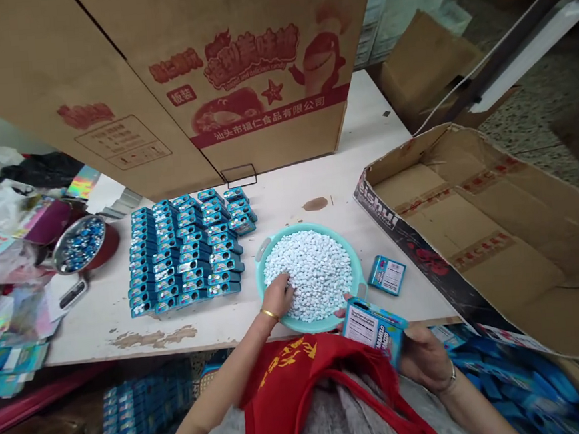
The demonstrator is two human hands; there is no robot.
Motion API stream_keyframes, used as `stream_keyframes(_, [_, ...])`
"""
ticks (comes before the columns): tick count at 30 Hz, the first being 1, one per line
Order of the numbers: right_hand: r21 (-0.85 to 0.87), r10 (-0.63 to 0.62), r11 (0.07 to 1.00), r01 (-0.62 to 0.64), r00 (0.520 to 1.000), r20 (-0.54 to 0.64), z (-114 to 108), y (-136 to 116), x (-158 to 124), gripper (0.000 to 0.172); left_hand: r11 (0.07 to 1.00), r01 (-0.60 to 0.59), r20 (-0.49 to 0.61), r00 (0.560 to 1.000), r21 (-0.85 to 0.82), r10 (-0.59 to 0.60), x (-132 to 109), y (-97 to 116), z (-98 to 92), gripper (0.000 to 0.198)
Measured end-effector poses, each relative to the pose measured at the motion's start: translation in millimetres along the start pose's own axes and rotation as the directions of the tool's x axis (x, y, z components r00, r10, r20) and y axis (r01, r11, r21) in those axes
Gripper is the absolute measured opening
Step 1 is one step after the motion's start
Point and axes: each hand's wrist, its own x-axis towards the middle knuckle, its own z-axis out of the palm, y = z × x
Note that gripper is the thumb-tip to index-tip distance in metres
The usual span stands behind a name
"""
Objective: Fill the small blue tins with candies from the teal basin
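A teal basin (359,273) full of small white candies (313,268) stands on the white table near its front edge. My left hand (277,295) reaches into the candies at the basin's near left, its fingers curled among them. My right hand (423,353) holds a small blue box (374,329) tilted just in front of the basin. Another small blue box (387,275) lies flat on the table to the basin's right. Left of the basin, several rows of blue boxes (187,255) stand packed together.
A big brown carton (218,75) with red print looms at the back. An open flat carton (501,227) lies on the right. A metal bowl (82,243) of blue pieces sits at the left among bags and paper. Blue boxes fill the floor below.
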Motion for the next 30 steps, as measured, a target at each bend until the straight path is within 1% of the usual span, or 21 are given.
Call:
stream_keyframes(2, [-0.032,0.015,0.999,-0.015,1.000,-0.021,-7,-2,-3,0.035,1.000,-0.011,-0.006,1.000,-0.024,0.011,-1,-3,0.5,0.032])
stream_keyframes(4, [-0.115,-0.044,0.992,0.040,0.999,-0.031,-6,-4,1,0.045,0.999,-0.021,-0.018,1.000,-0.046,0.020,3,-3,3.6,0.032])
stream_keyframes(5, [-0.189,-0.114,0.976,0.106,0.993,-0.033,-3,-5,5,0.052,0.998,-0.029,-0.025,0.999,-0.057,0.028,5,-2,5.4,0.032])
stream_keyframes(6, [-0.283,-0.206,0.940,0.189,0.978,-0.034,0,-7,10,0.060,0.997,-0.042,-0.032,0.999,-0.069,0.040,7,-1,6.7,0.032])
stream_keyframes(7, [-0.395,-0.311,0.876,0.275,0.950,-0.027,3,-8,17,0.067,0.995,-0.058,-0.038,0.998,-0.082,0.055,9,1,6.8,0.032])
stream_keyframes(8, [-0.517,-0.417,0.781,0.351,0.909,-0.012,5,-9,24,0.074,0.992,-0.079,-0.045,0.996,-0.095,0.075,10,3,5.5,0.031])
stream_keyframes(9, [-0.640,-0.513,0.654,0.404,0.858,0.017,7,-11,32,0.080,0.989,-0.103,-0.050,0.994,-0.108,0.098,11,4,2.3,0.030])
stream_keyframes(11, [-0.836,-0.656,0.338,0.431,0.745,0.119,8,-12,48,0.087,0.978,-0.164,-0.055,0.986,-0.131,0.158,8,6,-9.8,0.028])
stream_keyframes(13, [-0.925,-0.720,-0.002,0.380,0.641,0.265,7,-12,62,0.086,0.962,-0.231,-0.055,0.973,-0.147,0.225,4,7,-27.9,0.027])
stream_keyframes(14, [-0.929,-0.728,-0.139,0.342,0.601,0.330,6,-12,68,0.083,0.953,-0.262,-0.056,0.965,-0.151,0.257,1,8,-38.2,0.027])
stream_keyframes(15, [-0.920,-0.726,-0.239,0.310,0.572,0.382,5,-11,73,0.080,0.944,-0.291,-0.057,0.957,-0.154,0.286,-2,9,-48.8,0.027])
stream_keyframes(16, [-0.908,-0.721,-0.305,0.286,0.554,0.416,5,-9,78,0.077,0.936,-0.315,-0.058,0.949,-0.156,0.310,-6,11,-59.3,0.027])
stream_keyframes(17, [-0.900,-0.714,-0.341,0.271,0.548,0.436,5,-8,81,0.075,0.928,-0.338,-0.058,0.941,-0.155,0.333,-8,13,-69.4,0.027])
stream_keyframes(20, [-0.887,-0.697,-0.383,0.257,0.549,0.461,8,-4,89,0.073,0.903,-0.416,-0.029,0.909,-0.109,0.416,-15,25,-95.1,0.029])
stream_keyframes(23, [-0.866,-0.674,-0.428,0.260,0.546,0.497,13,0,93,0.073,0.878,-0.479,0.062,0.876,-0.006,0.478,-19,41,-112.9,0.027])
stream_keyframes(25, [-0.850,-0.660,-0.453,0.268,0.540,0.522,16,3,94,0.075,0.876,-0.473,0.151,0.876,0.088,0.458,-19,54,-121.8,0.024])
stream_keyframes(27, [-0.835,-0.647,-0.475,0.277,0.534,0.545,18,6,94,0.076,0.874,-0.441,0.234,0.889,0.204,0.394,-19,69,-129.7,0.024])
stream_keyframes(30, [-0.818,-0.632,-0.501,0.283,0.527,0.569,20,10,95,0.075,0.838,-0.388,0.298,0.911,0.383,0.285,-19,95,-140.3,0.025])
